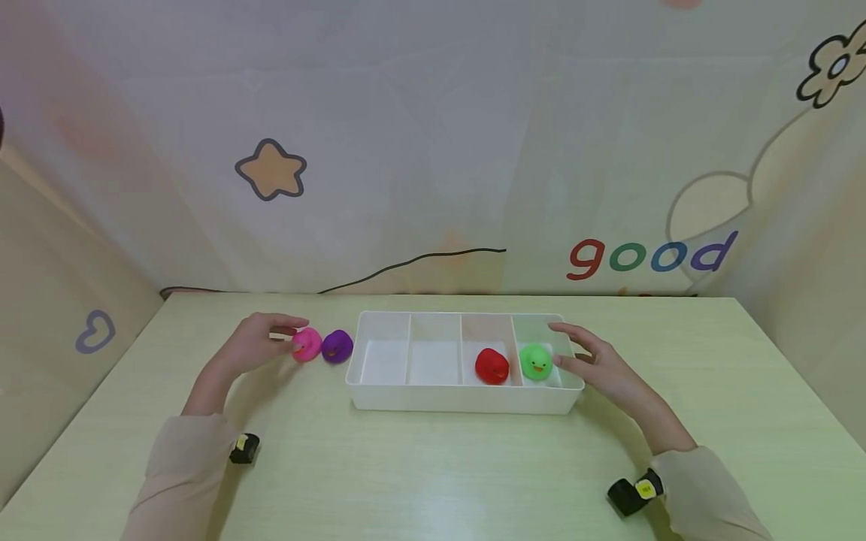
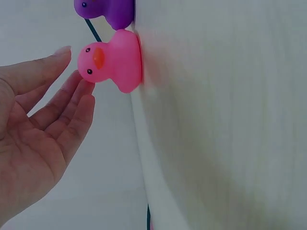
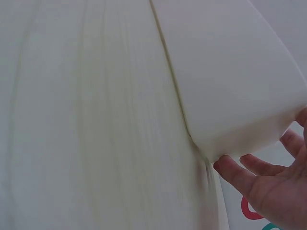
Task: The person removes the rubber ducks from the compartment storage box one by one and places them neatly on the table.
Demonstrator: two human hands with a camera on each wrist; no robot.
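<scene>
Here, the left hand spreads by a pink duck; unclear whether the partly hidden right hand pinches the tray.

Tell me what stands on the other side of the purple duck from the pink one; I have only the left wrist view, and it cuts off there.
Observer: The head view shows a white tray with four compartments in a row, just to the right of the purple duck.
Operator: Say where the right hand is; my picture leaves it out.
Observer: It is at the tray's right end, and the right wrist view shows its fingertips against the tray there.
</scene>
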